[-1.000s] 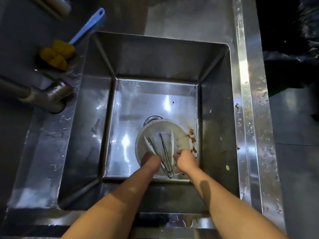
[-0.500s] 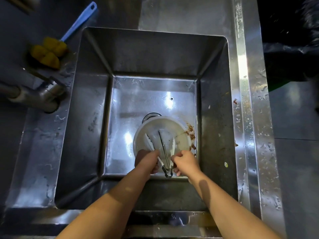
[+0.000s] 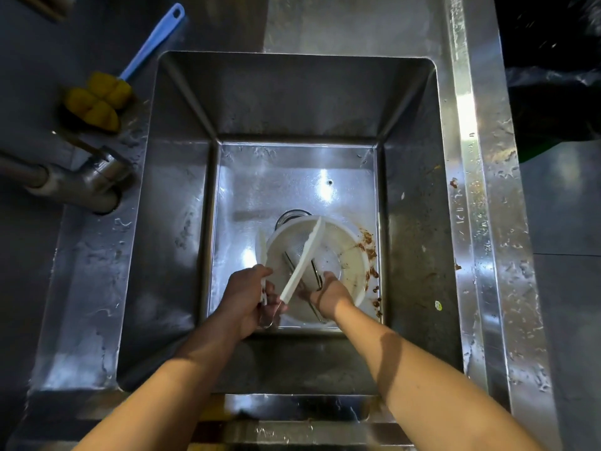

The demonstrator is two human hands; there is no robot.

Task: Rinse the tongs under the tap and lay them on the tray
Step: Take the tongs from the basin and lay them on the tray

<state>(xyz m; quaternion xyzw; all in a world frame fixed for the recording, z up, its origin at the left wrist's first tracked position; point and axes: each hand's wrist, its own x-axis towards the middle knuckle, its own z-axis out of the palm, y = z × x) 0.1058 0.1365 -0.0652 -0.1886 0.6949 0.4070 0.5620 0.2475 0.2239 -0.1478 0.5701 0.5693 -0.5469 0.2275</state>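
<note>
White plastic tongs (image 3: 304, 255) are raised over the sink, arms spread wide; my left hand (image 3: 248, 299) grips them at the hinge end. One white arm crosses the round white strainer basket (image 3: 353, 255) on the sink floor. Thin metal tongs (image 3: 316, 273) lie inside the basket, and my right hand (image 3: 330, 294) closes on their near end. The tap (image 3: 94, 183) juts in from the left rim with no water running. No tray is in view.
The deep steel sink (image 3: 182, 239) has brown food scraps (image 3: 369, 249) by the basket's right side and a drain (image 3: 289, 216) behind it. A blue-handled yellow brush (image 3: 104, 96) lies on the wet counter at back left. A wet steel ledge (image 3: 481, 222) runs along the right.
My left hand has lifted the white tongs out of the basket and to the left, with their arms sprung apart. My right hand stays low in the basket at the metal tongs.
</note>
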